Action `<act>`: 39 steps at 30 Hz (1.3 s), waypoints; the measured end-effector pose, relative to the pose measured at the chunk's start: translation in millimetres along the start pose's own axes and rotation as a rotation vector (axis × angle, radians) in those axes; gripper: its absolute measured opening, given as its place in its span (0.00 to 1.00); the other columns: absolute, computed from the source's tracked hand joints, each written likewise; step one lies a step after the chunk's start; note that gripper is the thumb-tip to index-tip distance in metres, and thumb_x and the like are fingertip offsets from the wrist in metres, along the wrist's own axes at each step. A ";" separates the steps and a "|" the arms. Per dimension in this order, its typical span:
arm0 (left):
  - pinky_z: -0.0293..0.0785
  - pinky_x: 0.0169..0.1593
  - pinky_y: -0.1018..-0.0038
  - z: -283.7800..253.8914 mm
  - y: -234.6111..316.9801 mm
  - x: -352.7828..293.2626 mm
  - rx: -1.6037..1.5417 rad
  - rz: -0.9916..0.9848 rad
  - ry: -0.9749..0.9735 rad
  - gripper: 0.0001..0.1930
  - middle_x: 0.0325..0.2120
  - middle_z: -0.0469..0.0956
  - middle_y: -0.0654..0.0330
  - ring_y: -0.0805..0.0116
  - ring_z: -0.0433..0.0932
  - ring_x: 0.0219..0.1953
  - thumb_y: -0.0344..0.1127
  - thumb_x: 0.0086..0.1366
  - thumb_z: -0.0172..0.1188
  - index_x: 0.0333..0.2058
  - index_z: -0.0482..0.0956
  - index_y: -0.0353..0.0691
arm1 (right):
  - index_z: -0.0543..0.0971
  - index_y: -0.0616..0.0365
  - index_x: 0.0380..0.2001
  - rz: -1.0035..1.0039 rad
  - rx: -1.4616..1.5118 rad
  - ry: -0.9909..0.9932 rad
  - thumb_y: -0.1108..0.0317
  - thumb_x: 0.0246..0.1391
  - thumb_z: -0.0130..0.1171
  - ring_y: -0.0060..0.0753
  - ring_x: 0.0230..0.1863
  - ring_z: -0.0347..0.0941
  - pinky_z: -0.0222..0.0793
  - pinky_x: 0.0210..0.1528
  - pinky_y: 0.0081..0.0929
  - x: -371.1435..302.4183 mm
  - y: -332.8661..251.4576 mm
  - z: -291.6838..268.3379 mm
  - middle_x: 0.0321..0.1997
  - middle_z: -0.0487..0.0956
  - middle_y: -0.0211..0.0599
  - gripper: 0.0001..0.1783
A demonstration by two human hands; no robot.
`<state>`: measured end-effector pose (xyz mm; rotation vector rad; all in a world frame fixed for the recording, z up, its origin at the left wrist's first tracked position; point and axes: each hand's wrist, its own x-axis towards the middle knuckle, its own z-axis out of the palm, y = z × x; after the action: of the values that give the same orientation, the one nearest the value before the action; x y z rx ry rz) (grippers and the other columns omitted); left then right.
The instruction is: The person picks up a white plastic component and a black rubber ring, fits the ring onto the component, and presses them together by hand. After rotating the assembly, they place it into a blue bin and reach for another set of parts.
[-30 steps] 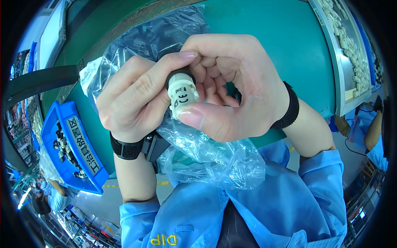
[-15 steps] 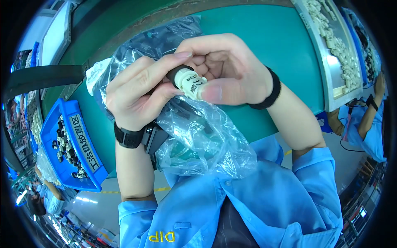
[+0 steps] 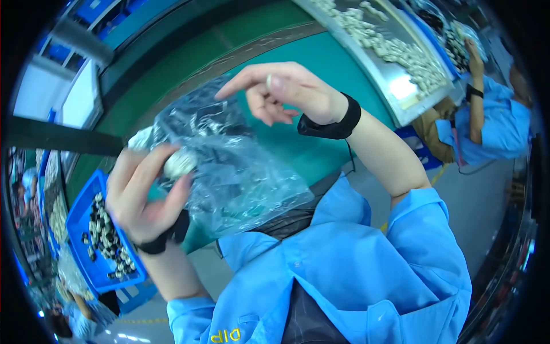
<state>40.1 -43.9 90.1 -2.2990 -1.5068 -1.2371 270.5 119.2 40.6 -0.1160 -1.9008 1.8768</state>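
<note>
Between the thumb and fingers of my left hand [image 3: 140, 198] is a small white cylindrical plastic part [image 3: 180, 163], smeared by motion. Its far end cannot be made out. Beside it, a clear plastic bag [image 3: 246, 178] lies crumpled over the green mat, its far portion looking dark grey. My right hand [image 3: 286, 94] hovers above the bag's far right side, holding nothing. Its index finger is stretched out and the other fingers are loosely bent. Both wrists wear black bands.
At the left stands a blue bin [image 3: 126, 282] holding many black and white parts. A metal tray [image 3: 404, 92] of white parts sits at the far right. Beyond it a co-worker in a blue shirt [image 3: 492, 129] reaches over other parts. A dark bar [image 3: 63, 137] crosses the left side.
My right hand has let go of the white part and lifted away. My left hand has carried it left, toward the blue bin. The whole view has also turned.
</note>
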 end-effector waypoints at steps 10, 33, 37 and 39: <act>0.62 0.24 0.76 -146.7 -52.2 -145.1 0.485 -0.629 -0.246 0.09 0.20 0.70 0.59 0.68 0.68 0.19 0.31 0.58 0.66 0.34 0.80 0.33 | 0.80 0.61 0.41 0.613 -1.553 0.744 0.61 0.55 0.59 0.33 0.32 0.77 0.73 0.37 0.32 -190.4 -6.3 -241.9 0.32 0.82 0.36 0.16; 0.70 0.22 0.73 36.8 28.7 -99.7 0.324 -0.037 -0.554 0.12 0.28 0.70 0.64 0.73 0.76 0.25 0.31 0.50 0.58 0.36 0.78 0.43 | 0.74 0.58 0.36 0.733 -1.559 0.777 0.72 0.47 0.59 0.39 0.35 0.76 0.71 0.42 0.34 -228.8 25.7 -272.6 0.31 0.78 0.41 0.10; 0.71 0.22 0.74 38.9 21.8 -88.1 0.370 0.018 -0.653 0.09 0.29 0.70 0.64 0.73 0.76 0.26 0.31 0.50 0.57 0.32 0.76 0.42 | 0.74 0.57 0.40 0.730 -1.536 0.861 0.71 0.50 0.60 0.38 0.37 0.77 0.72 0.43 0.33 -233.3 11.6 -275.4 0.34 0.79 0.40 0.12; 0.71 0.22 0.74 39.4 17.7 -87.6 0.373 0.056 -0.703 0.07 0.30 0.70 0.64 0.73 0.76 0.26 0.30 0.49 0.57 0.31 0.75 0.42 | 0.74 0.57 0.41 0.702 -1.540 0.904 0.70 0.50 0.60 0.37 0.38 0.77 0.72 0.43 0.33 -231.1 3.3 -272.2 0.35 0.79 0.40 0.13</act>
<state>62.0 -94.6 9.6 -2.5888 -1.6428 -0.0752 578.1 284.5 -34.2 -1.8410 -2.1156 -0.0265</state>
